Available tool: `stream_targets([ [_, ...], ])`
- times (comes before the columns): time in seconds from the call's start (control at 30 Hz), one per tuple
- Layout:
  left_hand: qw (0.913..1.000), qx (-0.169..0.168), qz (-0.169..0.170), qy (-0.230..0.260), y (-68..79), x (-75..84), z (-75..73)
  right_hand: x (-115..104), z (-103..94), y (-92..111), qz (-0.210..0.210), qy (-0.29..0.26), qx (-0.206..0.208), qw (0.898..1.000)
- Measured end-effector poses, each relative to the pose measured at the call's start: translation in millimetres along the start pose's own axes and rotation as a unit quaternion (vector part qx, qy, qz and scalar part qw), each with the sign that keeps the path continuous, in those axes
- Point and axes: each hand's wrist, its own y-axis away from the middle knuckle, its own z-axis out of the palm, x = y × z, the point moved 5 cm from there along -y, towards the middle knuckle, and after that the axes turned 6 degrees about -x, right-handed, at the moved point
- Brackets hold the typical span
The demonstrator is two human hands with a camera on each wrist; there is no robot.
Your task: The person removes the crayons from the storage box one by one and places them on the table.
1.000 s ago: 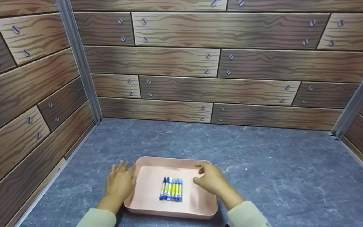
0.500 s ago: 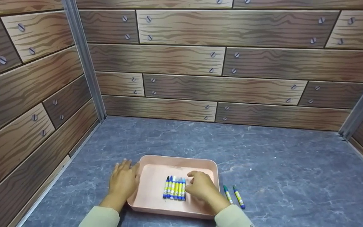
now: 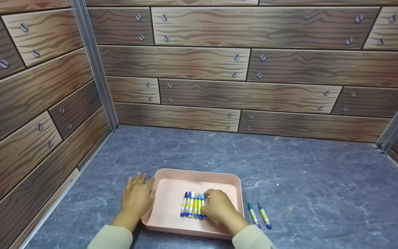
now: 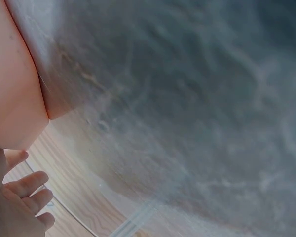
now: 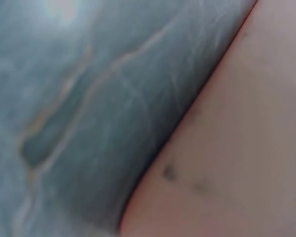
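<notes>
Several crayons (image 3: 192, 204) with yellow wrappers and blue ends lie side by side in a shallow pink tray (image 3: 164, 221). At the right end of that row, my right hand (image 3: 220, 207) curls its thumb and index finger onto the light blue crayon (image 3: 202, 199), partly covering it. My left hand (image 3: 136, 197) rests along the tray's left rim with its fingers extended. In the left wrist view, the fingers of the left hand (image 4: 27, 195) show beside the tray wall (image 4: 17, 84). Only tray wall (image 5: 232, 148) and tabletop fill the right wrist view; the hand is outside it.
Two green-tipped crayons (image 3: 253, 215), the right one darker (image 3: 264, 215), lie on the blue-grey marbled table (image 3: 309, 207) right of the tray. Wood-patterned walls (image 3: 199, 95) enclose the back and sides.
My right hand has moved left from the tray's right rim to the row's right end, its fingers closing in. Two crayons on the table came into view from behind the right arm. The left hand stays.
</notes>
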Motion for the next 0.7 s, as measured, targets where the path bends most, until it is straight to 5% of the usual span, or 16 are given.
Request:
stream_targets([
  [0.33, 1.0000, -0.001, -0.004, 0.002, -0.5, 0.8, -0.6, 1.5, -1.9, 1.4, -0.023, -0.003, -0.002, 1.000],
  [0.7, 1.0000, 0.003, 0.001, -0.005, 1.3, 1.7, -2.1, 5.4, -23.1, 6.4, -0.022, -0.079, 0.006, 0.997],
])
